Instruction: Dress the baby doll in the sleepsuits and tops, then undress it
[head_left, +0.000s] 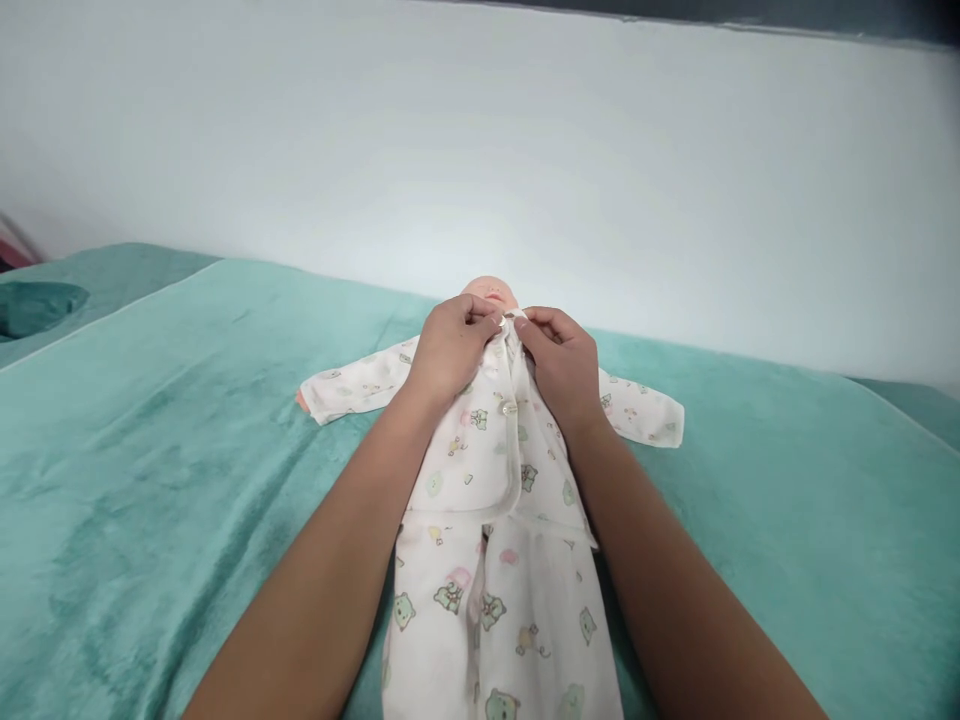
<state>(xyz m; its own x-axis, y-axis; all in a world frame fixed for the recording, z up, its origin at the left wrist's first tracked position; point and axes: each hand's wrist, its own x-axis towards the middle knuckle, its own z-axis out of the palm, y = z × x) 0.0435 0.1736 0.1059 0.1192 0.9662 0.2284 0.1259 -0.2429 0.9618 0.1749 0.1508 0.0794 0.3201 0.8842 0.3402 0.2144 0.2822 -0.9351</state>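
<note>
A baby doll (pixel 491 287) lies on its back, its head at the far end. It wears a white printed baby jacket (pixel 457 450) with bears on it and matching trousers (pixel 540 620). My left hand (pixel 456 340) pinches the jacket's left neck edge just below the doll's chin. Opposite it, my right hand (pixel 559 355) pinches the other neck edge, fingertips close to those of the left. Farther down the front, a button (pixel 510 408) sits on the overlapping edge. Both sleeves stretch out sideways, and my hands partly cover the chest and shoulders.
A teal plush blanket (pixel 187 450) with soft creases spreads under the doll. Behind it rises a plain white wall (pixel 480 140). A dark teal bunched shape (pixel 37 308) lies at the far left, with something reddish (pixel 11 248) at the edge.
</note>
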